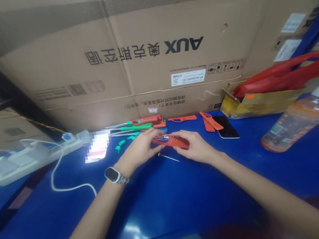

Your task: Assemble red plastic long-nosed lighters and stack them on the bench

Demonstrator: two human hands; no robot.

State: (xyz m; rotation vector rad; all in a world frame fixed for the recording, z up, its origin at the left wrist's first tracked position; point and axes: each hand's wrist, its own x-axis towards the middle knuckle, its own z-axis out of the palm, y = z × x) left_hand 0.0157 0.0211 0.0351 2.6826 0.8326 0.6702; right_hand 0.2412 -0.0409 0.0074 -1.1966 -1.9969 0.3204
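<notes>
Both hands meet over the blue table [170,197] and grip one orange plastic tool body [170,140] with a metal part showing on its top. My left hand [140,149], a watch on its wrist, pinches the tool's left end. My right hand [194,146] wraps its fingers around the right end. A thin metal rod with a yellow tip [168,157] lies on the table just beneath the hands.
Several red and green screwdrivers [138,125] lie behind the hands, with loose orange plastic shells [209,121] and a dark phone [227,126] to the right. A bottle [296,119] lies on its side at right. A white power strip [33,153] sits at left. Cardboard boxes [149,45] wall the back.
</notes>
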